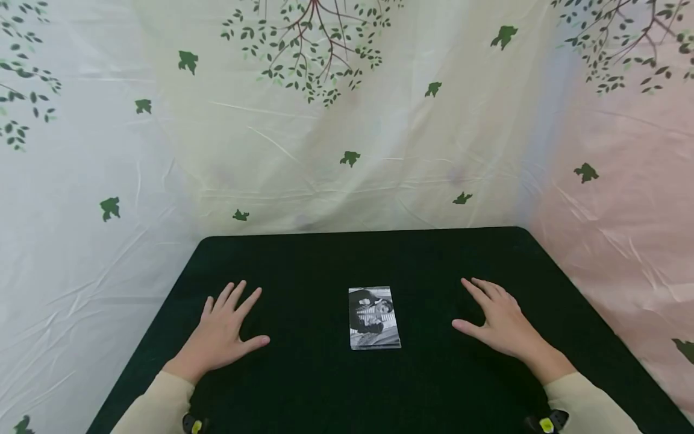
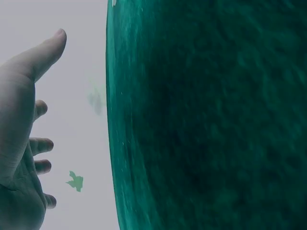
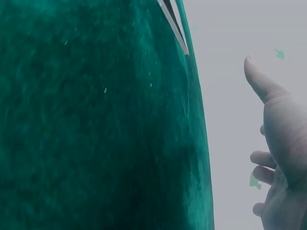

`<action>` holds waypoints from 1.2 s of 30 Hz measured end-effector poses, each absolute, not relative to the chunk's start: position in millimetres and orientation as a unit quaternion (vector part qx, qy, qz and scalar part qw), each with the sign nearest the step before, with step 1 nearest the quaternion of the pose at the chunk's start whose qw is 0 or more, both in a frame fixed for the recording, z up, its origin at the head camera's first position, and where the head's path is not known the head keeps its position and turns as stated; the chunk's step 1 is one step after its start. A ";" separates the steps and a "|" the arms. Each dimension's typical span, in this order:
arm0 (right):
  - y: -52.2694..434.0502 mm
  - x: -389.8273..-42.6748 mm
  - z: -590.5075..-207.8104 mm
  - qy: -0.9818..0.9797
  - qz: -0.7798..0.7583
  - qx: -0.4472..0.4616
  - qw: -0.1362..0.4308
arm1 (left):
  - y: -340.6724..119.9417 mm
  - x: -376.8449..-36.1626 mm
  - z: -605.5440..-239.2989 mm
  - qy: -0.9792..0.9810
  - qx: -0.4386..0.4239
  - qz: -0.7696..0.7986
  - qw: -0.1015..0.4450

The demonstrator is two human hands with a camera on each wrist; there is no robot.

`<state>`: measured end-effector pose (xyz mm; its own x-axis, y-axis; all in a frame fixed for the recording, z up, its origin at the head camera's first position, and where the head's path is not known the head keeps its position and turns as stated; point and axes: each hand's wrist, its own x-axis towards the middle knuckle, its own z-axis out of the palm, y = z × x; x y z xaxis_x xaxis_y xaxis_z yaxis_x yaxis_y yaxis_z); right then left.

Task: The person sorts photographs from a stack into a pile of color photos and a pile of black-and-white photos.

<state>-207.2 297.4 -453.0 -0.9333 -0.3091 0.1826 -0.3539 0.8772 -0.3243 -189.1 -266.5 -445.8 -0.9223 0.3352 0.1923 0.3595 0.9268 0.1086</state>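
Left hand [image 1: 219,334] and right hand [image 1: 501,322] flat on dark table [image 1: 303,259], fingers spread, gripping nothing. Photo stack [image 1: 373,317] between them, well clear of table edges.

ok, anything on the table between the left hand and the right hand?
Only the black-and-white photo, lying flat midway between the left hand and the right hand, apart from both. Otherwise bare dark table. The head view shows it.

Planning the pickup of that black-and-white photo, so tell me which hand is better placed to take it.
Probably the right hand, though only slightly. The photo lies flat on the dark table between both hands, and the right thumb tip looks a little nearer its edge than the left hand. Both rest open and hold nothing.
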 end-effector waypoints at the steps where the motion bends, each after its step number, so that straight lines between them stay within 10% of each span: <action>1: 295.8 -208.4 -453.6 -0.966 0.181 0.174 0.064 | -264.1 -189.9 -446.0 -0.977 -0.180 -0.070 0.085; 36: 173.6 -233.4 -480.5 -0.950 0.264 0.166 -0.011 | -93.4 -213.7 -467.6 -0.959 -0.251 -0.127 -0.037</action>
